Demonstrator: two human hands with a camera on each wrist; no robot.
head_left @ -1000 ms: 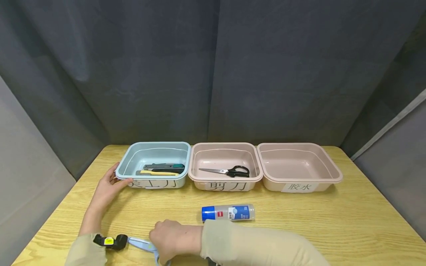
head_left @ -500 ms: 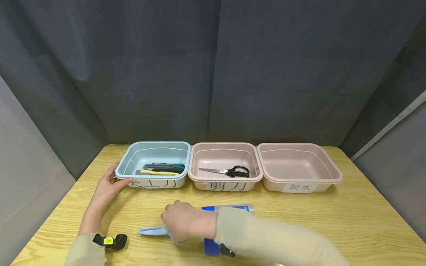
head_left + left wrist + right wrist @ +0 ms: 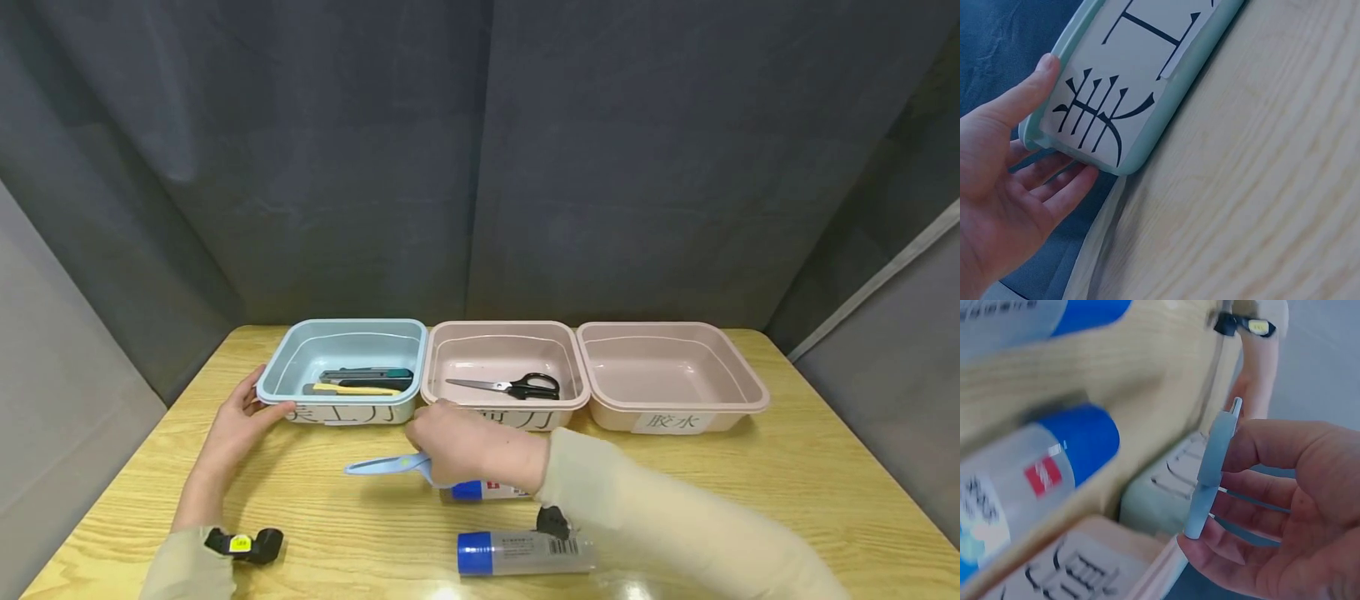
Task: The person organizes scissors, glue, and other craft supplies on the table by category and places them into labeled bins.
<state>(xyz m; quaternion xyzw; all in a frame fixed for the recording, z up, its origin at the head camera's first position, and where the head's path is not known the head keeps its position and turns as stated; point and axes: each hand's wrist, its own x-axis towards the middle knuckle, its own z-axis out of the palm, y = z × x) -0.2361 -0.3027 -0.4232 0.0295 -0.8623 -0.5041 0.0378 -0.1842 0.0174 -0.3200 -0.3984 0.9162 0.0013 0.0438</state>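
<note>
Right hand (image 3: 459, 446) pinches light-blue plastic scissors (image 3: 405, 462) at the handle end, off the wooden tabletop (image 3: 315, 483), just in front of the middle pink plastic bin (image 3: 502, 348) by the rear edge; blades point toward the left edge. Left hand (image 3: 243, 425) grips the outer front corner of the light-blue plastic bin (image 3: 348, 344), near the rear-left corner. Step reads as mid-transfer, not placed. The middle bin, holding black-handled scissors (image 3: 532, 386), looks the likely destination; next move calls for clearing its front rim, lowering, releasing.
</note>
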